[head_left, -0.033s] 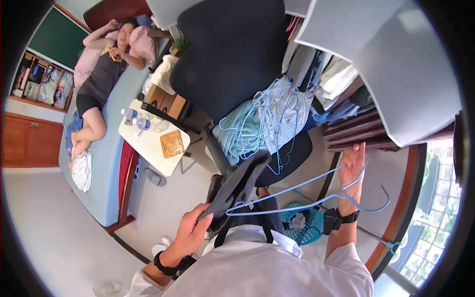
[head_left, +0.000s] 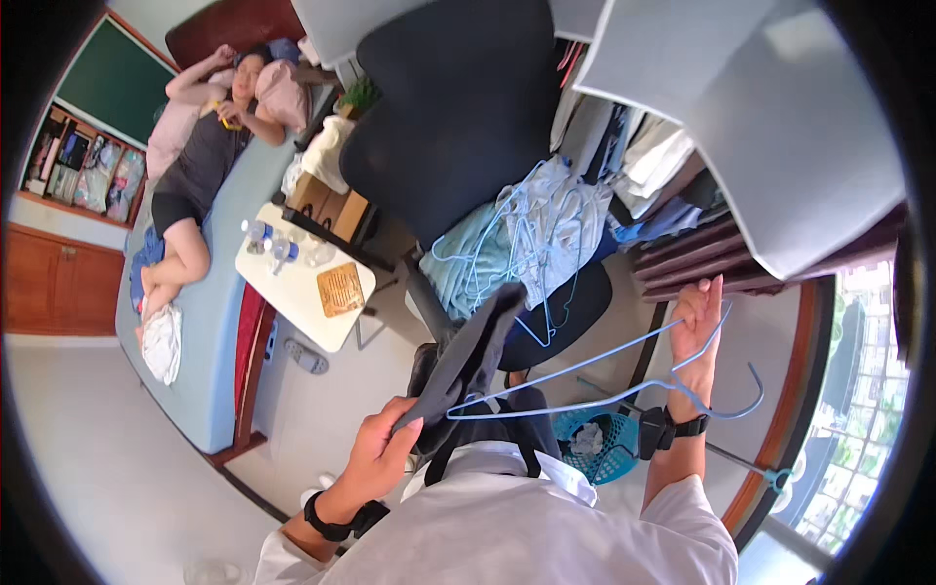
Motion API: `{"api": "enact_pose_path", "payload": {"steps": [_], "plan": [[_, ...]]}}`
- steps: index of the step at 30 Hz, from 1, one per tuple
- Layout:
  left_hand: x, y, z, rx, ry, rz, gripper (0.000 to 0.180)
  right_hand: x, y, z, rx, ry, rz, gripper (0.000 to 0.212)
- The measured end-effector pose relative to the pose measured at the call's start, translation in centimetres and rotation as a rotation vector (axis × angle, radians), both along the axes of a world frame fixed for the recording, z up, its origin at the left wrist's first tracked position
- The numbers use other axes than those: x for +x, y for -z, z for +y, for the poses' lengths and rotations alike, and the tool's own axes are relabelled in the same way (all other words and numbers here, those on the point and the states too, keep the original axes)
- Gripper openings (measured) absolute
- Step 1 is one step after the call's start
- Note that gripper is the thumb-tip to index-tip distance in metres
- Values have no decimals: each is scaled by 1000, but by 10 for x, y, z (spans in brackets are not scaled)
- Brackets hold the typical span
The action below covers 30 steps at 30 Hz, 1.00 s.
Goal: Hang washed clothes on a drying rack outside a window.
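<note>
Your left hand [head_left: 382,444] is gripping a dark grey garment [head_left: 473,356], with the thumb lying over its near edge. The garment is held in front of your body, slightly to the left, and slants away toward the chair. Your right hand [head_left: 694,317] has its fingers curled around a light blue hanger [head_left: 624,395], the index finger pointing up. The hanger's left end meets the garment; whether it goes inside, I cannot tell. Farther ahead, a black office chair [head_left: 448,117] carries pale blue clothes [head_left: 585,210] and more hangers. Near right, below the hanger, stands a turquoise basket [head_left: 624,458].
</note>
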<state>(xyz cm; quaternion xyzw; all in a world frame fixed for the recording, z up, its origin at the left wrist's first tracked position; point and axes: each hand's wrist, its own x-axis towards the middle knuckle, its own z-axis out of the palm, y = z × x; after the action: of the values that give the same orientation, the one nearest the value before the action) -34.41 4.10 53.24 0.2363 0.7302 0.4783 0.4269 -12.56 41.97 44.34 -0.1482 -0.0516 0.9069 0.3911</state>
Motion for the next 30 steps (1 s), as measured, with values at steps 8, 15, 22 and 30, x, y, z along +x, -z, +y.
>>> {"api": "enact_pose_path", "payload": {"steps": [8, 15, 22, 30], "plan": [[12, -59, 0, 335, 266, 658, 25, -3, -150, -49, 404, 154, -16, 35], [31, -76, 9, 640, -2, 273, 25, -73, -212, -115, 500, 467, -172, 34], [47, -122, 20, 848, 98, 544, 19, -69, -244, -139, 620, 531, -187, 34], [17, -185, 54, 1020, -22, 234, 13, -55, -252, -207, 1110, 1419, -361, 32]]}}
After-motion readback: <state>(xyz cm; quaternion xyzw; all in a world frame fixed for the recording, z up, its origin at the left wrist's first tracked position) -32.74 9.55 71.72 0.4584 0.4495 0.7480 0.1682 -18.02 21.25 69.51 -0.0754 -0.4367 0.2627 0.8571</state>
